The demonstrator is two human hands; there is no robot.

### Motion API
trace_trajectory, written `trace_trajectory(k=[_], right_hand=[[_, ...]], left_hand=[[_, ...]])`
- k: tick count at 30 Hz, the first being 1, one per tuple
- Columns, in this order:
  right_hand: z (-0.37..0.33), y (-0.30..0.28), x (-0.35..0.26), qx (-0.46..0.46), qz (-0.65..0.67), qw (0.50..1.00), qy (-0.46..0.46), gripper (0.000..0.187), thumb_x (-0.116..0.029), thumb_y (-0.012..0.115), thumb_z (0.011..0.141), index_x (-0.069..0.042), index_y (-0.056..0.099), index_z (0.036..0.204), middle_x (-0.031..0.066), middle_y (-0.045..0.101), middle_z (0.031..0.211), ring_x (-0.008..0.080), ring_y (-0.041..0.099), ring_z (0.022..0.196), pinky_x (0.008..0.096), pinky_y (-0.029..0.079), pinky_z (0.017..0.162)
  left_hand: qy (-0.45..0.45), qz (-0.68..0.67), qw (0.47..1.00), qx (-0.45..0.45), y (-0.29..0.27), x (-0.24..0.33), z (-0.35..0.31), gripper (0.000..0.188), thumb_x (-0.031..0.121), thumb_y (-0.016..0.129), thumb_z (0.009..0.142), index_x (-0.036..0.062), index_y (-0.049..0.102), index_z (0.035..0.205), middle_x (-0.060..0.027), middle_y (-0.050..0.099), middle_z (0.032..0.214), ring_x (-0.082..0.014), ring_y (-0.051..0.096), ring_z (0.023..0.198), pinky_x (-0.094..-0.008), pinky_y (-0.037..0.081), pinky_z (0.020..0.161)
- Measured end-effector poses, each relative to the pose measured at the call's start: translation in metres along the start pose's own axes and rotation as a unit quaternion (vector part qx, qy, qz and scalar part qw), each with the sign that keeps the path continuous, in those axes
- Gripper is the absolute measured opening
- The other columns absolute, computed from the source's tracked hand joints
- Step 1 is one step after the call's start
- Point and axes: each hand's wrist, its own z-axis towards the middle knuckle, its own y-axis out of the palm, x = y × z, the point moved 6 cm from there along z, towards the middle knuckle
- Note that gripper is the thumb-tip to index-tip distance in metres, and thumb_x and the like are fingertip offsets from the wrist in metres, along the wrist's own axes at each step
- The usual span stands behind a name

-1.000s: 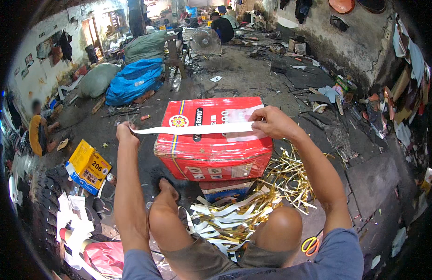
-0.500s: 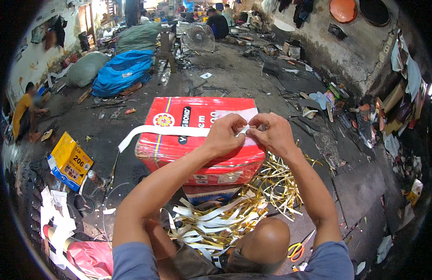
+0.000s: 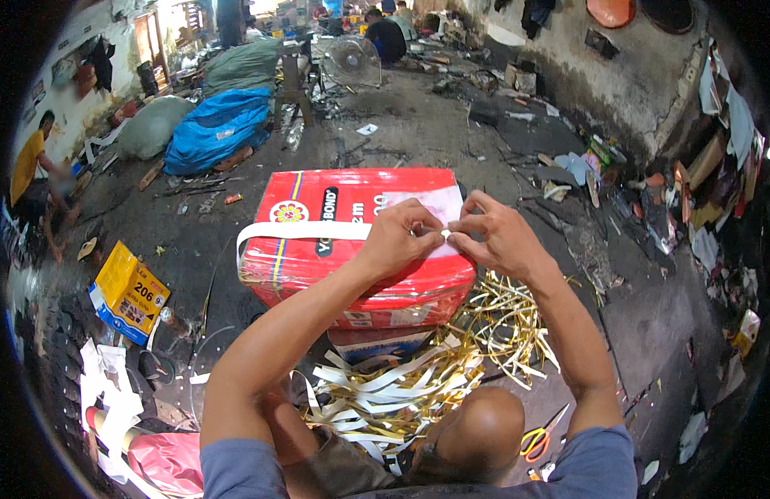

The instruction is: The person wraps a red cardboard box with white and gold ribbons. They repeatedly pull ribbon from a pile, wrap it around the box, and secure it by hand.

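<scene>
A red cardboard box [image 3: 335,266], wrapped in clear tape, stands in front of me as a work surface. Across its top runs a white strip [image 3: 306,231], its left end drooping over the box's left edge. My left hand [image 3: 401,237] pinches the strip's right end between thumb and forefinger. Close against it, my right hand [image 3: 493,235] pinches the same small white end, thumb and fingertips together. A pale pink patch [image 3: 430,204] lies on the box top beneath and behind the fingers. How the end is folded between the fingertips is too small to tell.
White and gold strips [image 3: 393,391] are heaped below the box, with more gold strips [image 3: 505,320] to its right. Scissors with orange and yellow handles [image 3: 535,445] lie by my right knee. A yellow carton [image 3: 128,293] sits at left. Another person [image 3: 31,166] crouches far left.
The strip has been drawn to the right, so its left end now hangs nearer the box edge. My right fingers have spread slightly and shifted right, while both hands keep pinching the end.
</scene>
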Motion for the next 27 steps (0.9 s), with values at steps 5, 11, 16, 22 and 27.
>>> trace_trajectory(k=[5, 11, 16, 22, 27], right_hand=[[-0.002, 0.004, 0.015, 0.047, 0.044, 0.998, 0.027, 0.018, -0.017, 0.083, 0.083, -0.007, 0.082, 0.098, 0.0085, 0.059, 0.09, 0.0226, 0.062, 0.082, 0.0354, 0.051, 0.073], [-0.004, 0.013, 0.021, 0.088, 0.109, 0.985, 0.097, 0.014, -0.015, 0.081, 0.086, -0.004, 0.081, 0.095, 0.0059, 0.059, 0.088, 0.0161, 0.059, 0.076, 0.0312, 0.048, 0.066], [-0.012, 0.036, 0.045, 0.136, 0.207, 0.946, 0.208, 0.02, -0.02, 0.079, 0.082, -0.002, 0.079, 0.091, 0.0042, 0.058, 0.08, 0.0154, 0.059, 0.072, 0.0312, 0.048, 0.064], [-0.013, 0.044, 0.049, 0.173, 0.256, 0.915, 0.261, 0.028, -0.016, 0.073, 0.08, -0.008, 0.067, 0.106, -0.0009, 0.05, 0.066, 0.0114, 0.052, 0.061, 0.0318, 0.044, 0.058], [-0.011, 0.038, 0.049, 0.171, 0.191, 0.936, 0.239, 0.031, -0.017, 0.075, 0.085, -0.01, 0.061, 0.111, -0.001, 0.056, 0.068, 0.0137, 0.056, 0.061, 0.0337, 0.045, 0.055]], left_hand=[[0.027, 0.017, 0.999, 0.014, 0.006, -0.005, 0.0, 0.017, 0.02, 0.079, 0.085, 0.0057, 0.079, 0.094, -0.0124, 0.069, 0.089, -0.0276, 0.068, 0.079, -0.0394, 0.053, 0.072], [0.035, 0.062, 0.997, 0.033, 0.002, -0.002, -0.001, 0.017, 0.022, 0.073, 0.088, 0.0056, 0.078, 0.091, -0.012, 0.068, 0.089, -0.0313, 0.068, 0.08, -0.042, 0.054, 0.073], [0.031, 0.097, 0.994, 0.033, 0.005, 0.003, 0.001, 0.015, 0.02, 0.07, 0.088, 0.0063, 0.077, 0.089, -0.0112, 0.068, 0.088, -0.0326, 0.069, 0.08, -0.0442, 0.054, 0.072], [0.043, 0.09, 0.995, -0.03, 0.004, 0.005, 0.007, 0.016, 0.02, 0.068, 0.089, 0.0063, 0.076, 0.087, -0.0155, 0.066, 0.089, -0.0351, 0.067, 0.08, -0.046, 0.052, 0.073], [0.072, 0.109, 0.989, -0.067, 0.006, 0.001, 0.022, 0.017, 0.021, 0.07, 0.086, 0.0048, 0.076, 0.086, -0.0149, 0.068, 0.087, -0.0333, 0.069, 0.078, -0.0444, 0.054, 0.072]])
